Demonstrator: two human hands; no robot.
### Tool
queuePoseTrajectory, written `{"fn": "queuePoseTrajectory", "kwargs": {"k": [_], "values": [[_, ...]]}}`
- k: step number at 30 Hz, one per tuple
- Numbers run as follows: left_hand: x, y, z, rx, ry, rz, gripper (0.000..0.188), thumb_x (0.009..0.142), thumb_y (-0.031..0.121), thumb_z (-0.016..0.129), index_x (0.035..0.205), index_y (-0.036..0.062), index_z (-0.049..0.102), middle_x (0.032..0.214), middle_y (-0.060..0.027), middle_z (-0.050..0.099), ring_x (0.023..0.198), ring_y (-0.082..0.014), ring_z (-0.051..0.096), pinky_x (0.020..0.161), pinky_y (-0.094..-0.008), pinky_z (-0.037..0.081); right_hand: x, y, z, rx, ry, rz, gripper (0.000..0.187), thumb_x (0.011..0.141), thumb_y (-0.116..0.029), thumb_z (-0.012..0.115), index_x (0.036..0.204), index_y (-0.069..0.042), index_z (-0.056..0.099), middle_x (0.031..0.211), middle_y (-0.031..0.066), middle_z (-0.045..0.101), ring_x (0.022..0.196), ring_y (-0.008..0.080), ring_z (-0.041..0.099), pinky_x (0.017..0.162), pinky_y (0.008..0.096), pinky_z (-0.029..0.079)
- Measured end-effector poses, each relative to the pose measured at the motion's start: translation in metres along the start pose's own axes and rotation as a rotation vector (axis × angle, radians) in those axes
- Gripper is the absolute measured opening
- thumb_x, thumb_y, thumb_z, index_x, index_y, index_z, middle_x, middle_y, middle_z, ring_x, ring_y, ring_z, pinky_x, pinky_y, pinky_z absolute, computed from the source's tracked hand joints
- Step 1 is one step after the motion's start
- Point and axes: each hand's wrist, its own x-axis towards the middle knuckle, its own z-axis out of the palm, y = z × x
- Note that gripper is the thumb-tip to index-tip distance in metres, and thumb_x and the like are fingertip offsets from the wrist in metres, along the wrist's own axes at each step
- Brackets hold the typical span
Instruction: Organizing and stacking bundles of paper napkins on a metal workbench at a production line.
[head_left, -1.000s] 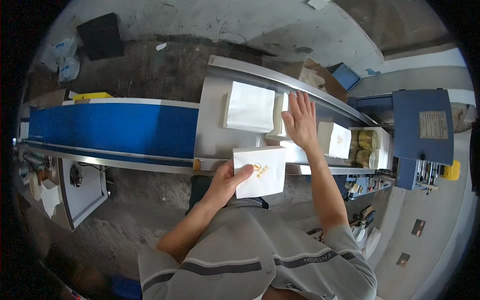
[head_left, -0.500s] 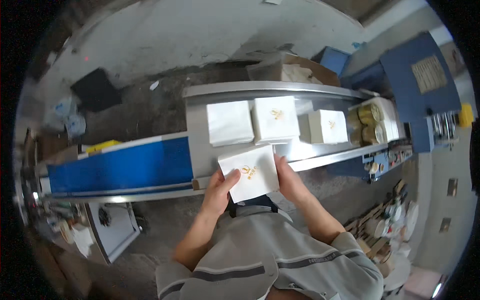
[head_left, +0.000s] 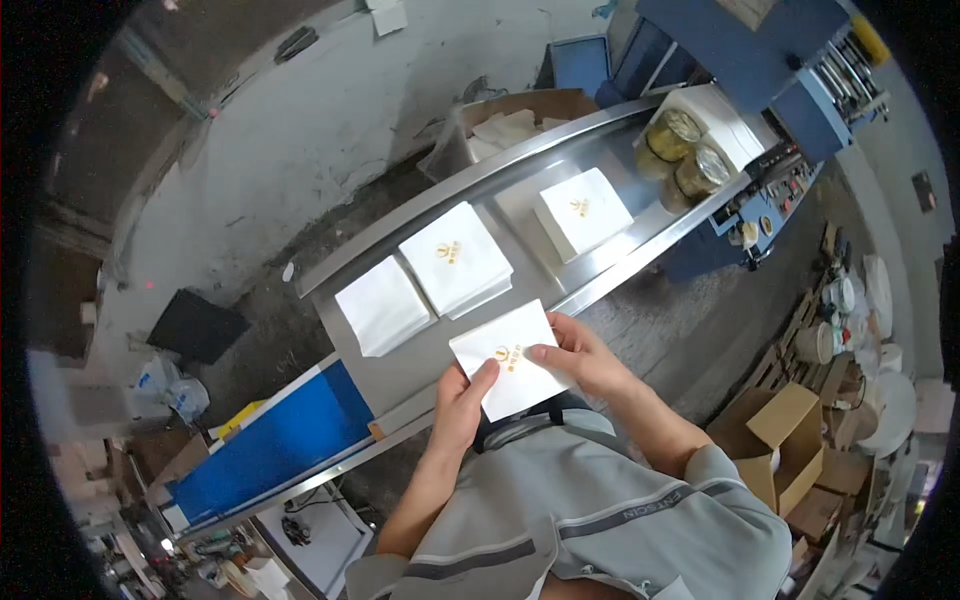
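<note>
Between my two hands is a stack of white paper napkins (head_left: 512, 385), its top one printed with a small gold emblem. My left hand (head_left: 462, 405) grips the left edge, thumb flat on top. On the right side my right hand (head_left: 580, 355) holds it the same way, thumb over the print and fingers hidden beneath. Just beyond, on the metal table, lie a plain white napkin stack (head_left: 383, 305) and a taller printed napkin stack (head_left: 455, 258), side by side. Another printed napkin stack (head_left: 582, 212) sits farther right, apart from these.
A blue conveyor belt (head_left: 275, 440) joins the metal table (head_left: 510, 215) at the left. Two round metal-topped containers (head_left: 702, 172) stand at the table's right end, by a blue machine (head_left: 735, 45). Behind the table is a cardboard box (head_left: 560, 103); an open carton (head_left: 790, 440) is at right.
My view has turned toward the right, so the table now slants up to the right. The held napkin stack stays in both hands; my right thumb has come onto its top.
</note>
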Motion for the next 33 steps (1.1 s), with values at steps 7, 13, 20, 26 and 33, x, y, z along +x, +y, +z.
{"fn": "queuePoseTrajectory", "kwargs": {"k": [7,13,20,26,33], "values": [[0.040,0.001,0.058,0.133,-0.148,-0.051,0.035,0.097,0.016,0.061,0.124,-0.0056,0.054,0.117,-0.0099,0.065,0.103,-0.0132,0.061,0.091,-0.0276,0.048,-0.021,-0.035,-0.051,-0.011,0.110,-0.113,0.042,0.091,-0.006,0.064,0.130,0.002,0.050,0.110,0.0086,0.068,0.095,0.0118,0.065,0.083,0.0260,0.053],[0.077,-0.002,0.117,0.127,-0.229,-0.055,0.038,0.098,0.020,0.060,0.126,-0.0043,0.053,0.115,-0.0094,0.065,0.102,-0.0123,0.061,0.091,-0.0278,0.048,-0.033,-0.059,-0.096,0.073,0.187,-0.189,0.045,0.089,-0.008,0.068,0.129,0.003,0.051,0.113,0.0091,0.068,0.097,0.0139,0.066,0.085,0.0272,0.053],[0.143,-0.002,0.140,0.469,0.105,0.153,0.053,0.094,0.029,0.066,0.131,-0.0051,0.050,0.110,-0.0119,0.066,0.097,-0.0143,0.062,0.084,-0.0267,0.049,-0.045,-0.082,-0.170,-0.035,0.482,-0.364,0.038,0.087,-0.009,0.068,0.122,0.000,0.056,0.105,0.0117,0.070,0.089,0.0152,0.068,0.079,0.0298,0.056],[0.233,-0.027,0.130,0.690,0.247,0.191,0.076,0.081,0.036,0.079,0.130,-0.0132,0.047,0.118,-0.0195,0.063,0.103,-0.0226,0.063,0.088,-0.0315,0.049,-0.041,-0.098,-0.227,0.022,0.638,-0.532,0.035,0.089,-0.010,0.068,0.119,0.002,0.055,0.104,0.0089,0.068,0.091,0.0124,0.064,0.082,0.0262,0.051],[0.250,-0.028,0.142,0.467,0.235,-0.099,0.055,0.074,0.016,0.085,0.114,-0.0120,0.060,0.106,-0.0180,0.067,0.087,-0.0232,0.068,0.072,-0.0338,0.053,-0.032,-0.086,-0.247,-0.030,0.677,-0.515,0.034,0.090,-0.010,0.068,0.118,0.002,0.054,0.102,0.0080,0.068,0.089,0.0116,0.064,0.079,0.0257,0.051]]}}
